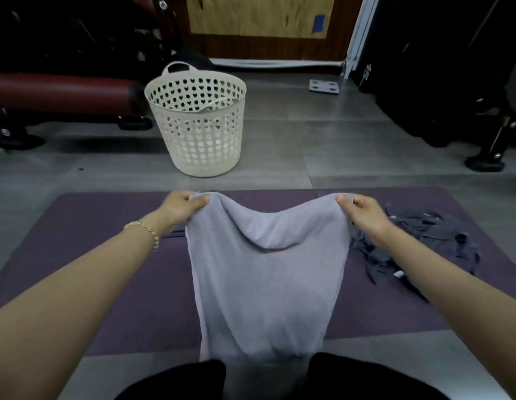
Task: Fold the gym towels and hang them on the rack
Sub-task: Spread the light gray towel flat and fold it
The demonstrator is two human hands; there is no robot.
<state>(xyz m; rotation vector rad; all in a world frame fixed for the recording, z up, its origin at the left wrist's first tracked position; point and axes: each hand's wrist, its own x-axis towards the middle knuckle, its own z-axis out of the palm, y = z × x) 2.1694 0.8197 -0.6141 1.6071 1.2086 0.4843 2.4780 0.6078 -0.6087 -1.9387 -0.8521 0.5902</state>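
Towel [265,284] of pale lilac-grey cloth hangs stretched between both hands, held up by its two far corners over the middle of a purple mat [106,284]. The left hand [180,209] pinches the left corner, fingers curled round the bunched edge with the thumb on the near side. The right hand [366,215] pinches the right corner the same way. Both hands are level and well apart, so the top edge sags in a shallow dip between them. From there the cloth runs down and back toward the person, narrowing slightly, and its lower end disappears between two knees [178,379] in black clothing at the bottom of the view. Whether that lower end touches the mat cannot be told.

A beaded bracelet [148,230] circles the left wrist. Just beside the right forearm, on the right part of the mat, lies a crumpled heap of dark grey cloth [424,241], with a small white tag showing at its near edge.

Beyond the far edge of the mat, on the grey tiled floor [352,145], stands a white plastic basket [199,134], upright, its wall pierced with heart-shaped holes and a handle at its far rim. Something pale grey shows inside near its rim. To the left of the basket is a gym bench with a dark red pad [57,93]. Further back on the right, a small flat white plate [323,86] lies on the floor.
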